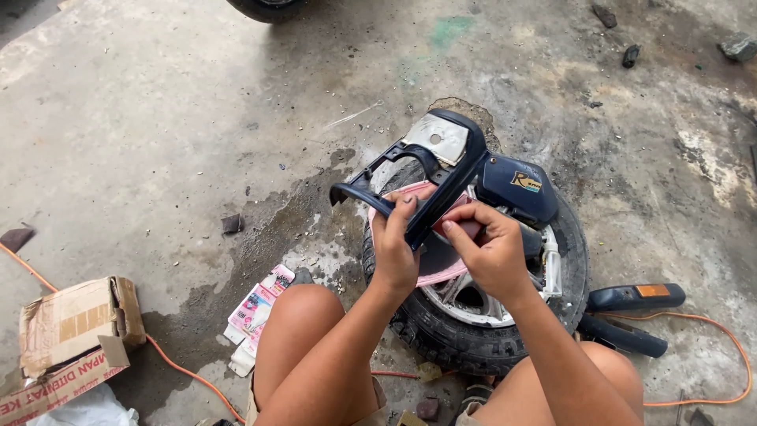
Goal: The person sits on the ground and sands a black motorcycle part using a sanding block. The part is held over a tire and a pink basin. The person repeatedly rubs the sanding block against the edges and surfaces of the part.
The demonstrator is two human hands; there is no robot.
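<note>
Panel (441, 170): you hold it above the wheel (481, 315); light, stiff plastic, likely brittle at thin bars.
Left hand (394, 248): closed around the middle bar.
Right hand (489, 248): pinching a small reddish piece (467, 227) against the panel.

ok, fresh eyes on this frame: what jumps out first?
The dark blue plastic scooter panel at centre, gripped by the left hand and the right hand. Under it a wheel with black tyre lies flat on the wet concrete floor. A torn cardboard box sits at lower left.
</note>
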